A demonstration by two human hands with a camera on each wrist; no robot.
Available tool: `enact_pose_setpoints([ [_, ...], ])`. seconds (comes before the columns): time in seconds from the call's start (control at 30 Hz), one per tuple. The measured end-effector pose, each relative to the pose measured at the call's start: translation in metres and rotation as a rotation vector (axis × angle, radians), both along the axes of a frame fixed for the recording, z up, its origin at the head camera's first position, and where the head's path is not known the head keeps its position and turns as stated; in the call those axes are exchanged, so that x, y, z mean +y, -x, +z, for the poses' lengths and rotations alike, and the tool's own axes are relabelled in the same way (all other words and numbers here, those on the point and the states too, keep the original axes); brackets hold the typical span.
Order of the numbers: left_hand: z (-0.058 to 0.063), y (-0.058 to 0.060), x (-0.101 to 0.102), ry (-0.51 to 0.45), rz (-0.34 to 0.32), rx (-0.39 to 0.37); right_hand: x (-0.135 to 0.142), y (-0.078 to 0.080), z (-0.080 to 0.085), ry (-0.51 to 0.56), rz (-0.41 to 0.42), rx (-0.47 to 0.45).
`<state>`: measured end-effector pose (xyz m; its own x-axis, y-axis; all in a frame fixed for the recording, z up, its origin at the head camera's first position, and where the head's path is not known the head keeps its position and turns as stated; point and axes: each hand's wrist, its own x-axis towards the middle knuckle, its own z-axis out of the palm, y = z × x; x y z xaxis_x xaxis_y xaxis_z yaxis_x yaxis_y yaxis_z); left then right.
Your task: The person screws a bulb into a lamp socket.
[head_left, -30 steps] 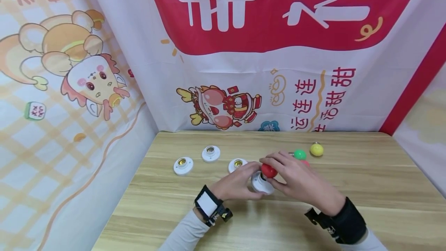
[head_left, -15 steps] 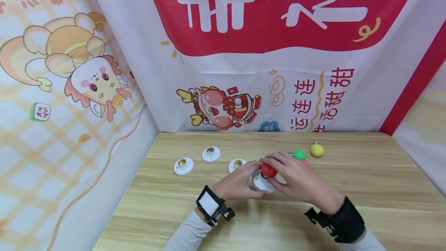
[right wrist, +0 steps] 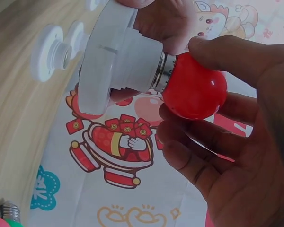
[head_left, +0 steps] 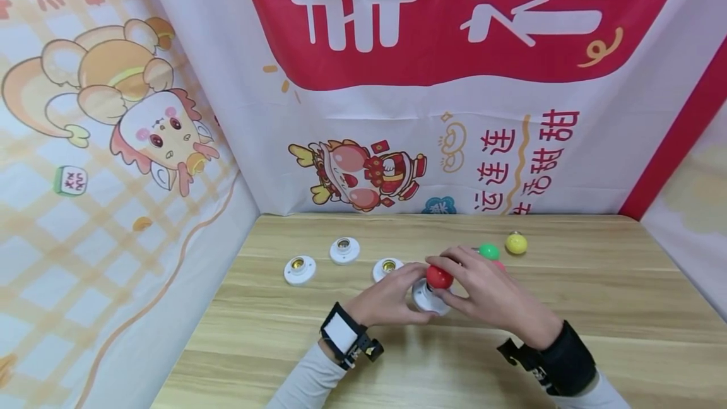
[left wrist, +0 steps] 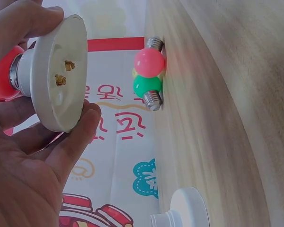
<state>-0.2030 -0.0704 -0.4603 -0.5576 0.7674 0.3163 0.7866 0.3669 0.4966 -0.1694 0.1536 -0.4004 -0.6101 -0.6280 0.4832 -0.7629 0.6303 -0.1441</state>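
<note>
The wooden table is seen in front of a printed banner, and above its middle the work is held in both hands, lifted off the surface. The left hand is closed around the white lamp socket, its fingers curled at the rim of the base. The right hand is wrapped around the red bulb, whose metal thread is partly entered in the socket. Compared with 1 second ago, the hands are almost in the same place; only the right fingers are shifted a little around the bulb, so it is judged that the screwing is in progress and not finished. 3 empty sockets lie to the left, well apart. A green bulb, a pink bulb touching it and a yellow bulb lie behind the right hand.
</note>
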Motion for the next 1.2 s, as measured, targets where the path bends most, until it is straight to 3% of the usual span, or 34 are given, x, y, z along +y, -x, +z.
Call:
enact_pose_setpoints([
  [0.27, 0.0008, 0.0, -0.0005, -0.002, 0.002, 0.016, 0.0004, -0.0016, -0.0001, -0.013, -0.016, -0.03],
  [0.53, 0.0014, 0.0009, -0.0009, -0.014, 0.009, 0.028, 0.0024, -0.0035, 0.0046, 0.006, 0.055, -0.056],
  [0.87, 0.0018, 0.002, 0.0016, -0.011, -0.021, 0.066, 0.0012, -0.0034, 0.0055, 0.007, 0.035, -0.046],
  [1.2, 0.001, -0.0005, 0.0019, -0.049, -0.026, 0.03, 0.0034, -0.0022, 0.0051, 0.022, 0.0, -0.028],
])
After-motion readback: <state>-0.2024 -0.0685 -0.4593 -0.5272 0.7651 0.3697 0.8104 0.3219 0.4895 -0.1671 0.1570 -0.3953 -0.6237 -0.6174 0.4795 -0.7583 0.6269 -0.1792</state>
